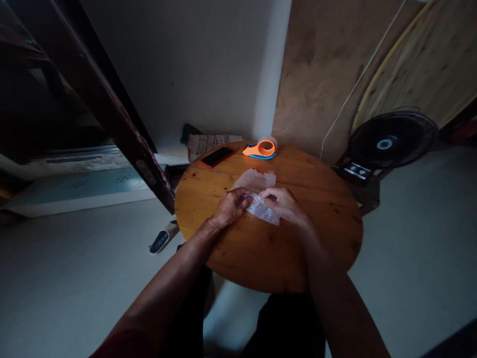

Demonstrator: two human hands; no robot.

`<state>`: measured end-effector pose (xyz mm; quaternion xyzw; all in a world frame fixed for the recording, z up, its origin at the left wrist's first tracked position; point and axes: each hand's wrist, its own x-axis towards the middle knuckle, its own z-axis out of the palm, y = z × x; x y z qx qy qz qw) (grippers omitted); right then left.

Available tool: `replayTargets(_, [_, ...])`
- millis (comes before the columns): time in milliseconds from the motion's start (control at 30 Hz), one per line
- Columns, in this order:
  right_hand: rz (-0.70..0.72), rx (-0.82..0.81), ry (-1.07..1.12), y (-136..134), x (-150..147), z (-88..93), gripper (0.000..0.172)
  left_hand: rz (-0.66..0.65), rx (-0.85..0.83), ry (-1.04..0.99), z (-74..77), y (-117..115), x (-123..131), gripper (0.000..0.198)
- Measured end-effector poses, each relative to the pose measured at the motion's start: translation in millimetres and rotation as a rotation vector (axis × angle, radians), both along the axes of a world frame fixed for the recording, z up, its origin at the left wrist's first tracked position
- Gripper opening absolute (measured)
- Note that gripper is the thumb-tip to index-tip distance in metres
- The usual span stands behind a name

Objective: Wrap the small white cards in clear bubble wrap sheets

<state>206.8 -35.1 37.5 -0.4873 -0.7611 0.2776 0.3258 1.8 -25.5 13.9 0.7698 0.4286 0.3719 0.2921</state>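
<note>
A sheet of bubble wrap [264, 211] lies on the round wooden table between my hands, its far part spreading behind my fingers and its near part hanging toward me. My left hand [231, 205] pinches the sheet at its left side, thumb and fingers pressed together. From the right, my right hand [283, 203] grips the same sheet with bent fingers. Whether something is wrapped inside the plastic I cannot tell. Beyond the sheet stands an orange tape dispenser [261, 148] with a roll of tape and a blue part below.
The round wooden table [257, 258] carries a red-edged phone [217, 156] at the back left. Cardboard [208, 142] stands behind it by the wall. To the right is a black fan [385, 144]; a slipper [160, 241] lies on the floor at left.
</note>
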Motion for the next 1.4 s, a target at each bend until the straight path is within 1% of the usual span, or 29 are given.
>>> replayTargets(133, [-0.023,-0.032,0.012,-1.4,-1.6,1.8,0.016,-0.003,-0.003,-0.002,-1.2,0.8,0.3,0.023])
replayTargets(367, [-0.006,-0.005,0.002,0.0,-1.0,0.6,0.017,0.005,0.006,-0.002,1.6,0.3,0.7,0.021])
replayTargets(567, [0.012,0.016,-0.018,0.0,0.2,0.6,0.016,0.004,0.010,-0.017,-3.0,2.5,0.7,0.020])
replayTargets(733, [0.012,-0.001,-0.038,-0.5,0.2,0.8,0.016,0.019,0.017,-0.024,-5.2,4.0,1.5,0.020])
replayTargets(1033, [-0.030,-0.003,-0.085,-4.8,-1.2,7.8,0.015,0.014,0.019,-0.035,-6.6,4.4,0.2,0.019])
replayTargets(1233, [-0.039,-0.007,-0.071,-4.5,-2.4,7.2,0.014,0.039,0.007,-0.018,-4.5,3.7,0.8,0.018])
replayTargets(1400, [-0.035,-0.013,-0.041,-5.6,-5.6,10.8,0.015,0.029,0.001,-0.041,-5.1,4.3,1.8,0.017])
